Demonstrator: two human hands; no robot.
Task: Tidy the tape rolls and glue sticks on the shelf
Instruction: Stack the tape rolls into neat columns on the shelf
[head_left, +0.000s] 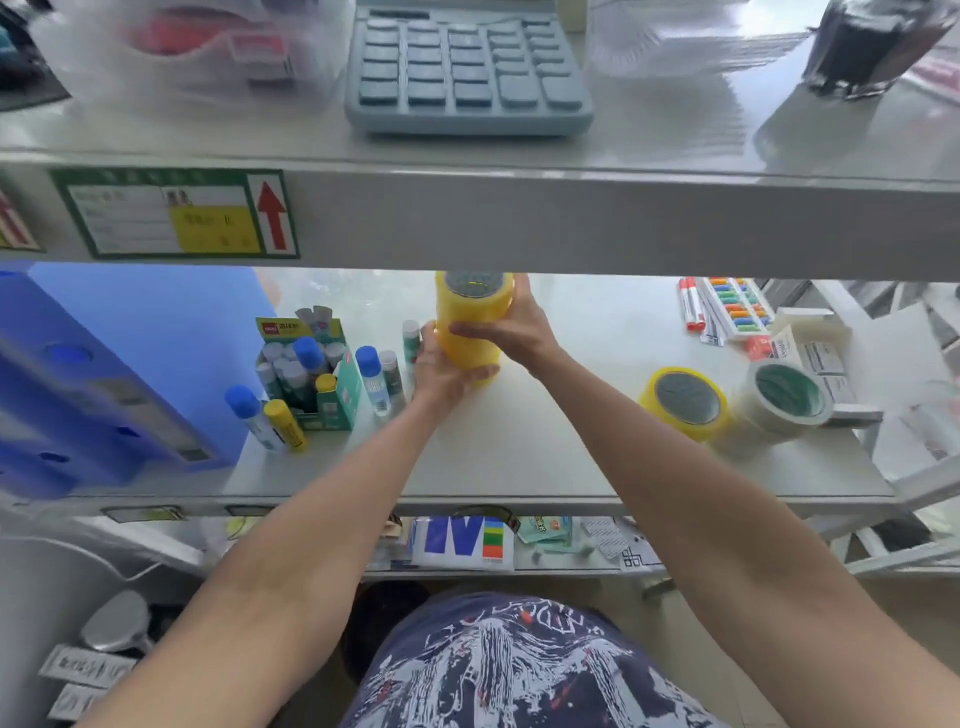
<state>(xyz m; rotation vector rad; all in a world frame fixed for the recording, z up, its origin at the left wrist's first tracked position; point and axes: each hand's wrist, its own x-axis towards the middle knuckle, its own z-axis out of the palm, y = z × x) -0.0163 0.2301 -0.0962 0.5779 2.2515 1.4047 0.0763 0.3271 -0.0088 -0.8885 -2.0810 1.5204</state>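
A tall stack of yellow tape rolls (470, 312) stands mid-shelf, gripped from both sides. My left hand (439, 371) cups its lower left and my right hand (511, 327) wraps its right side. One yellow tape roll (685, 402) and a pale clear tape roll (779, 410) lie to the right on the shelf (519, 457). A green carton of glue sticks (311, 364) sits to the left. Loose glue sticks stand around it: a blue-capped one (249, 415), a yellow one (283, 423), another blue-capped one (374, 379) and a green-labelled one (410, 340) behind my left hand.
A blue file box (114, 374) fills the shelf's left end. Markers (693, 304), a pack of coloured pieces (737, 306) and small white boxes (815, 348) crowd the right end. The upper shelf carries a blue calculator (467, 67) and a plastic bag (197, 47).
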